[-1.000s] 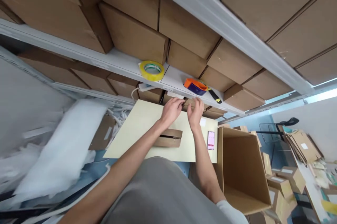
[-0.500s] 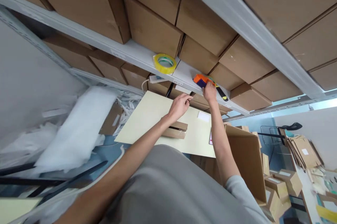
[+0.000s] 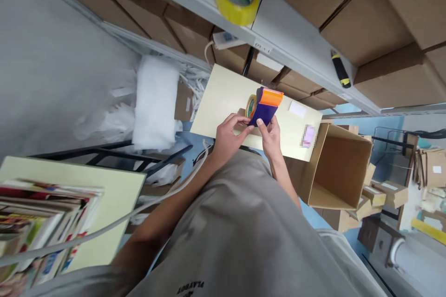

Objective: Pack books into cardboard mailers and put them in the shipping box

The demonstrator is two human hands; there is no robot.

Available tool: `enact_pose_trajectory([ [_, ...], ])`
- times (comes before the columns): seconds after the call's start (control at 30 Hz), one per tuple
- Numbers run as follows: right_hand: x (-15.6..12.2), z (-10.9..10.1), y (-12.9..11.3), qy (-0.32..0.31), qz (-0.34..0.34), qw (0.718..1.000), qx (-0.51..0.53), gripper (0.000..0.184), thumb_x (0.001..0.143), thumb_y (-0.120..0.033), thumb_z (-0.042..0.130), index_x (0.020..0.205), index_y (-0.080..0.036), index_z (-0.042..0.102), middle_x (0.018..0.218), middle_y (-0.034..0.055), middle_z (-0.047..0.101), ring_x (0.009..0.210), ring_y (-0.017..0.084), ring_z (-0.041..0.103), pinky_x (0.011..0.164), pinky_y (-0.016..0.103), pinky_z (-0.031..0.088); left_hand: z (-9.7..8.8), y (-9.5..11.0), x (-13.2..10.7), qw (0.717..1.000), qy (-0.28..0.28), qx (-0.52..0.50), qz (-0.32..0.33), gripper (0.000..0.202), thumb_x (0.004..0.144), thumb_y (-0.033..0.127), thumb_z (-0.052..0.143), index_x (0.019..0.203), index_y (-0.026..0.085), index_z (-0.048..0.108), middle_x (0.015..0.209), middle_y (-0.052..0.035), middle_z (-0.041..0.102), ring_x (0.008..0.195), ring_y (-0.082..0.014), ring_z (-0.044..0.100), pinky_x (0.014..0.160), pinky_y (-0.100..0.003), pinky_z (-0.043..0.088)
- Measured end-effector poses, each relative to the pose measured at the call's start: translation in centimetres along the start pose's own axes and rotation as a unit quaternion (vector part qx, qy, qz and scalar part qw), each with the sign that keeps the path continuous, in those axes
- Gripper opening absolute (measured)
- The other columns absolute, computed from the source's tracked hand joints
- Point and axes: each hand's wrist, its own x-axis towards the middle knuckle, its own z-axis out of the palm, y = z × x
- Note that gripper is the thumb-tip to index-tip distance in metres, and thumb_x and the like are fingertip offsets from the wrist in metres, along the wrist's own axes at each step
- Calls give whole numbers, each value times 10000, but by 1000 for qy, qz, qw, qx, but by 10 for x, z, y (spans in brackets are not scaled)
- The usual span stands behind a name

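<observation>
In my right hand (image 3: pixel 271 136) is an orange and purple tape dispenser (image 3: pixel 265 112), gripped by its lower end with the thumb across the purple side. A roll of yellow tape (image 3: pixel 251 105) sits in the dispenser's left side. My left hand (image 3: pixel 230 135) is closed at the dispenser's lower left edge, fingertips and thumb on it. Beneath both hands a small cardboard box, mostly hidden by them, lies on the pale yellow table (image 3: pixel 216 95).
A large yellow tape roll (image 3: pixel 224 2) and a utility knife (image 3: pixel 340 69) lie on the shelf (image 3: pixel 296 32). A big open carton (image 3: pixel 337 169) stands right of the table. White foam wrap (image 3: pixel 155 102) is at the left, and magazines (image 3: pixel 59 222) lie on another tabletop.
My right hand has brought the tape dispenser down from the shelf to above the table. My left hand has joined it there. The view has tilted lower; the utility knife stays on the shelf.
</observation>
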Motion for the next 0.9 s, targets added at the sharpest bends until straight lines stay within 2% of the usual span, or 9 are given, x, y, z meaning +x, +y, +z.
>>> enact_pose_trajectory([
  [0.1, -13, 10, 6, 3, 33, 999, -18, 636, 986, -730, 725, 1390, -252, 615, 1347, 125, 739, 1324, 290, 692, 1215, 494, 569, -14, -5, -11, 998, -42, 21, -35, 205, 1023, 418, 753, 1109, 232, 755, 1116, -62, 778, 994, -218, 753, 989, -377, 651],
  [0.27, -17, 17, 24, -27, 63, 997, -29, 717, 948, -821, 703, 1364, -242, 628, 1356, 136, 759, 1330, 291, 708, 1207, 486, 580, -32, -15, -9, 993, -95, 60, -39, 207, 1053, 418, 691, 1129, 245, 776, 1167, -72, 786, 1051, -243, 732, 1019, -385, 628],
  [0.37, -19, 23, 39, -17, 93, 995, -32, 750, 925, -882, 658, 1282, -222, 654, 1267, 131, 782, 1244, 283, 733, 1152, 459, 600, -41, -24, -7, 985, -140, 95, -38, 149, 1003, 361, 733, 1089, 248, 776, 1126, -71, 787, 1068, -267, 713, 1040, -416, 609],
  [0.47, -22, 26, 50, -26, 113, 992, -47, 735, 891, -886, 692, 1197, -218, 665, 1149, 104, 787, 1099, 263, 739, 1054, 423, 623, -47, -33, -11, 979, -173, 103, -37, 156, 957, 374, 763, 1038, 241, 758, 1090, -82, 771, 1058, -281, 697, 1042, -448, 596],
  [0.57, -27, 26, 51, -39, 98, 992, -70, 697, 894, -856, 728, 1171, -220, 658, 1087, 84, 772, 1018, 249, 717, 989, 397, 624, -52, -40, -12, 983, -168, 6, -72, 410, 954, 491, 763, 1263, 223, 735, 1183, -104, 764, 1098, -271, 718, 1024, -431, 612],
  [0.67, -33, 22, 46, -56, 76, 989, -115, 676, 926, -830, 716, 1208, -220, 644, 1130, 93, 758, 1032, 254, 707, 978, 392, 618, -58, -46, -2, 977, -121, -113, -134, 666, 962, 645, 736, 1460, 208, 666, 1336, -143, 761, 1167, -263, 737, 1027, -408, 624],
  [0.73, -38, 18, 41, -69, 68, 983, -158, 643, 960, -806, 693, 1232, -227, 633, 1167, 97, 748, 1056, 261, 704, 988, 398, 614, -63, -47, 10, 971, -100, -158, -150, 716, 952, 736, 713, 1429, 202, 704, 1383, -157, 758, 1223, -277, 733, 1059, -407, 615],
  [0.8, -43, 13, 37, -81, 61, 975, -200, 593, 988, -782, 674, 1224, -241, 627, 1158, 91, 734, 1045, 264, 694, 981, 403, 609, -68, -44, 23, 964, -107, -191, -152, 714, 933, 778, 713, 1335, 191, 768, 1365, -162, 768, 1276, -304, 726, 1099, -417, 600],
  [0.9, -50, 7, 32, -92, 53, 963, -247, 527, 1003, -755, 672, 1181, -262, 620, 1077, 68, 709, 981, 262, 668, 929, 398, 600, -76, -36, 38, 957, -140, -202, -153, 605, 877, 712, 804, 1149, 172, 831, 1263, -159, 791, 1266, -334, 733, 1094, -431, 604],
])
